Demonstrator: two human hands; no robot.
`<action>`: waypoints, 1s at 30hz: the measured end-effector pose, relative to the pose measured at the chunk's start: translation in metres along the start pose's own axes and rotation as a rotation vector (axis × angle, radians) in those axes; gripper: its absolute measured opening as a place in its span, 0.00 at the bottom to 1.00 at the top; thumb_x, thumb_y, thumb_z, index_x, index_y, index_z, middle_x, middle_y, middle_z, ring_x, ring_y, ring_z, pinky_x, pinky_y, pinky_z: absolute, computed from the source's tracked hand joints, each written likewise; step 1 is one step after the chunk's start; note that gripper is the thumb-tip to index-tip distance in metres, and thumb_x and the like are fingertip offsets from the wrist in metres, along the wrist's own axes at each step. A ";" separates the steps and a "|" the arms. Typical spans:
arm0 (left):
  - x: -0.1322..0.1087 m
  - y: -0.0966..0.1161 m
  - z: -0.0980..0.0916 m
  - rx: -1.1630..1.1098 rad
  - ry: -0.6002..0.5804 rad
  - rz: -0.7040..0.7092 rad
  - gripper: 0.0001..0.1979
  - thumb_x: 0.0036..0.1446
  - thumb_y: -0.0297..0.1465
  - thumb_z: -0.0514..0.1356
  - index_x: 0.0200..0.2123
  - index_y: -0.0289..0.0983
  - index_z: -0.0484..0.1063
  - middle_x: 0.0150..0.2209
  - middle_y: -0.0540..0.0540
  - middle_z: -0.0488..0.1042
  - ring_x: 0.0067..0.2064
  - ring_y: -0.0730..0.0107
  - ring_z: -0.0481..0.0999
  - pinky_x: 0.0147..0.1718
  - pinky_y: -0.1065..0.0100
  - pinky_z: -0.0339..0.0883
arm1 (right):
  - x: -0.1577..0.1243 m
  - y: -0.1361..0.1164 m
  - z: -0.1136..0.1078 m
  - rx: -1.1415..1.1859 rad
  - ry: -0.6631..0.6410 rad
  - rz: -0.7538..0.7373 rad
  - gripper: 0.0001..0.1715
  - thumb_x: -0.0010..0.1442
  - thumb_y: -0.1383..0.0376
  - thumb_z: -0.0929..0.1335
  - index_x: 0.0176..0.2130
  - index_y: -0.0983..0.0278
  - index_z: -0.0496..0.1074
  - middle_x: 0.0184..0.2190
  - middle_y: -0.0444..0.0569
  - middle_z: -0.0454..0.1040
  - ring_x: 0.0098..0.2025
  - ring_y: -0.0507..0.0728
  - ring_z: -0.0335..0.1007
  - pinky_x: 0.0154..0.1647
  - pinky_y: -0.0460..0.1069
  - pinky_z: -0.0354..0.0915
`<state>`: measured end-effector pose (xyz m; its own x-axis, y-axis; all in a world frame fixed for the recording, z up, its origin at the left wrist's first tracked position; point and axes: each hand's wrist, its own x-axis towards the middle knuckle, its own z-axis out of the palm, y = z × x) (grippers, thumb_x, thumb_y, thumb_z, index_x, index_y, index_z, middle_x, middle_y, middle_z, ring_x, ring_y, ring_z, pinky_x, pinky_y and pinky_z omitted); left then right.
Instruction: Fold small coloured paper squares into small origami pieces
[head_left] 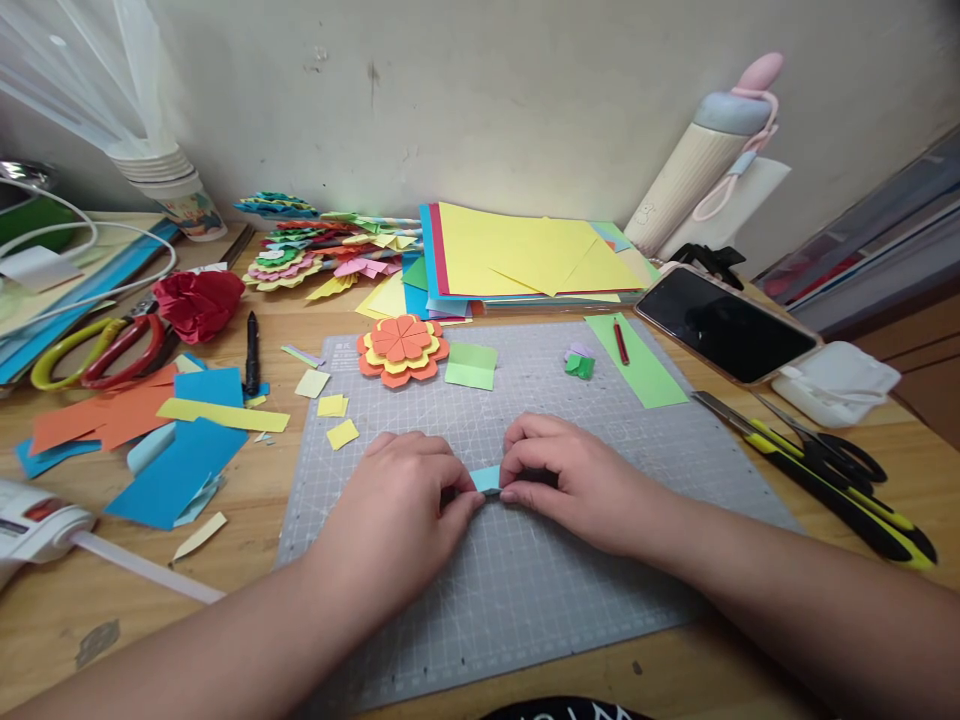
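Note:
Between my hands, over the middle of the grey cutting mat (525, 610), is a small light blue paper (487, 478) with its near edge turned up. My left hand (412, 500) pinches its left end between thumb and fingers. The right end is pinched by my right hand (562, 480). Beyond them lie a creased green paper (471, 366) and a layered orange and yellow paper flower (402, 350). Small yellow squares (343, 434) rest left of my hands. Curled green and purple scraps (578, 361) sit farther up the mat.
On the left are coloured paper scraps (180, 470), a glue gun (37, 525), scissors (127, 350) and a black pen (252, 352). A paper stack (517, 250) stands by the wall. A phone (727, 322), black scissors (832, 450) and a yellow-black cutter (840, 490) lie right.

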<state>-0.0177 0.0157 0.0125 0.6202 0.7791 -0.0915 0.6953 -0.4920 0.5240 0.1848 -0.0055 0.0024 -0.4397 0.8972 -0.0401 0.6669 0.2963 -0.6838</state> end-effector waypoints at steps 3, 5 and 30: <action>0.000 0.001 -0.001 0.000 -0.005 0.001 0.06 0.55 0.31 0.61 0.26 0.40 0.74 0.28 0.52 0.74 0.35 0.65 0.71 0.38 0.60 0.58 | 0.001 0.001 0.001 -0.010 0.003 0.006 0.04 0.56 0.70 0.71 0.30 0.64 0.73 0.33 0.44 0.68 0.39 0.53 0.64 0.40 0.49 0.59; 0.001 0.001 -0.001 0.009 -0.012 0.004 0.04 0.53 0.31 0.62 0.26 0.40 0.74 0.27 0.52 0.74 0.35 0.65 0.71 0.38 0.61 0.58 | 0.001 0.001 0.002 -0.012 -0.002 0.002 0.04 0.55 0.71 0.71 0.30 0.63 0.73 0.33 0.44 0.67 0.39 0.53 0.64 0.40 0.49 0.59; 0.003 0.004 0.001 0.091 0.060 -0.046 0.10 0.55 0.36 0.60 0.23 0.39 0.72 0.29 0.49 0.73 0.37 0.60 0.68 0.38 0.57 0.56 | 0.006 -0.012 0.005 -0.122 0.021 0.136 0.08 0.58 0.67 0.68 0.26 0.64 0.68 0.35 0.48 0.67 0.40 0.56 0.64 0.41 0.52 0.60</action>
<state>-0.0133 0.0157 0.0137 0.5659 0.8222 -0.0609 0.7542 -0.4864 0.4412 0.1716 -0.0051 0.0068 -0.3289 0.9380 -0.1098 0.7879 0.2084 -0.5795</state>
